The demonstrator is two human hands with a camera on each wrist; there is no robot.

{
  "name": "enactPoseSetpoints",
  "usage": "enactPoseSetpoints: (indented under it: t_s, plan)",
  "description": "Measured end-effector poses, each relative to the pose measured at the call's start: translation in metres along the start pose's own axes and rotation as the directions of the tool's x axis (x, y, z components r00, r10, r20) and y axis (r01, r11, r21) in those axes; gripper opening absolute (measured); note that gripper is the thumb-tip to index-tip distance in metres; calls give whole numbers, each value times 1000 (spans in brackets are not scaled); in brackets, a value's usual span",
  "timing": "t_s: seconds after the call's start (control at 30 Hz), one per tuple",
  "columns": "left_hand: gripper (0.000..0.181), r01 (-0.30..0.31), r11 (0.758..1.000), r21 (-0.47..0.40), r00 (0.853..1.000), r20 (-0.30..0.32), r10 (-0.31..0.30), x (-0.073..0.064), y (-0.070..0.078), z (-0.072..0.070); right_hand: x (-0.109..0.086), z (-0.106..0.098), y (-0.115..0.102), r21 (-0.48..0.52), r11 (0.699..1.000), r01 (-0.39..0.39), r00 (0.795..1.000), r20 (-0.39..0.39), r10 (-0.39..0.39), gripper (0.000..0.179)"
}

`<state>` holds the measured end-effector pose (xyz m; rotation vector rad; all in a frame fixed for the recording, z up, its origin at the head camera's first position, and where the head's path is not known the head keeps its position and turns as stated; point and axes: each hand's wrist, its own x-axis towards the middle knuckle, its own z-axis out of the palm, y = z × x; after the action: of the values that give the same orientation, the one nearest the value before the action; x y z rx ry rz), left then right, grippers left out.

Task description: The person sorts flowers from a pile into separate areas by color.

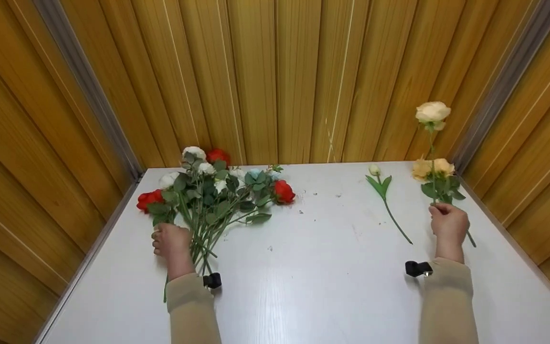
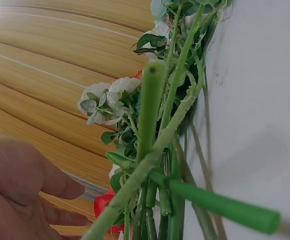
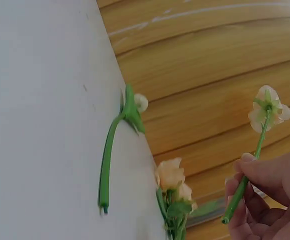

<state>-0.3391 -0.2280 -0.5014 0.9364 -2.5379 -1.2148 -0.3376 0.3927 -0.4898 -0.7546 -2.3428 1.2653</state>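
Observation:
My right hand pinches the green stem of a cream rose between thumb and fingers. That rose stands upright, raised off the table; in the right wrist view the lower end of its stem sticks out below the fingers. My left hand is over the left edge of a flower pile, beside a red rose. In the left wrist view its fingers are loosely bent and hold nothing, apart from the crossing green stems.
The pile holds white roses, another red rose and pale blue blooms. At the right lie a white tulip and peach flowers, the latter behind the right hand. Wood-patterned walls enclose the white table.

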Motion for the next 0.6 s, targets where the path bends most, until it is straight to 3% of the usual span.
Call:
enactPoseSetpoints:
  t_s: [0.3, 0.47, 0.6]
  plan:
    - [50, 4, 998, 64, 993, 117, -11, 2, -13, -3, 9, -14, 41, -19, 997, -73, 996, -48, 72, 34]
    - [42, -7, 997, 71, 988, 152, -4, 2, -18, -5, 13, -17, 51, -59, 995, -84, 996, -18, 83, 33]
    - [24, -8, 999, 51, 988, 158, 0, 3, -20, -6, 12, -18, 56, -95, 993, -73, 997, 8, 74, 35]
